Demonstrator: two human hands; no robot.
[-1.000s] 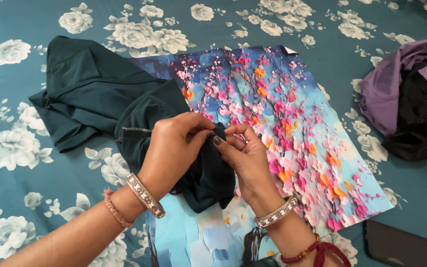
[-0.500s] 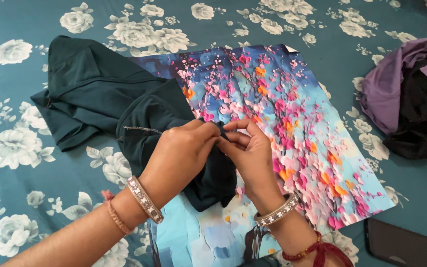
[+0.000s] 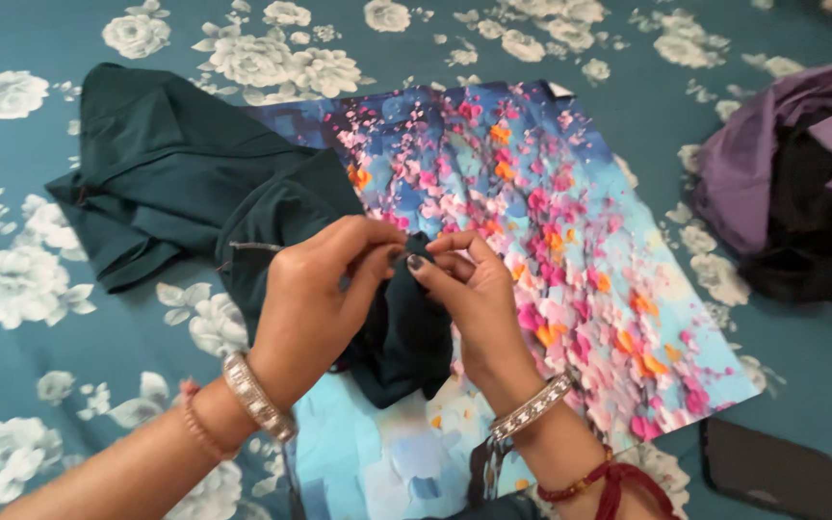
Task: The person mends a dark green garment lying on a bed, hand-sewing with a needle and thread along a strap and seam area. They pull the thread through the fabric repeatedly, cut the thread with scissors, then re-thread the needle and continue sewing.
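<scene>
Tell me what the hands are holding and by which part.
Both hands, left hand and right hand, pinch the dark teal garment at a bunched fold of its near end, between fingertips.

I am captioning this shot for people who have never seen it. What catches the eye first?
First, the bright blossom-print poster of pink, orange and blue lying mid-frame on the teal bedsheet with white roses. Over its near left part, the left hand and right hand pinch a dark green cloth garment.

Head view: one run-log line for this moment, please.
left hand: pinching dark teal garment | right hand: pinching same fold | under: floral print sheet | near: dark phone
</scene>
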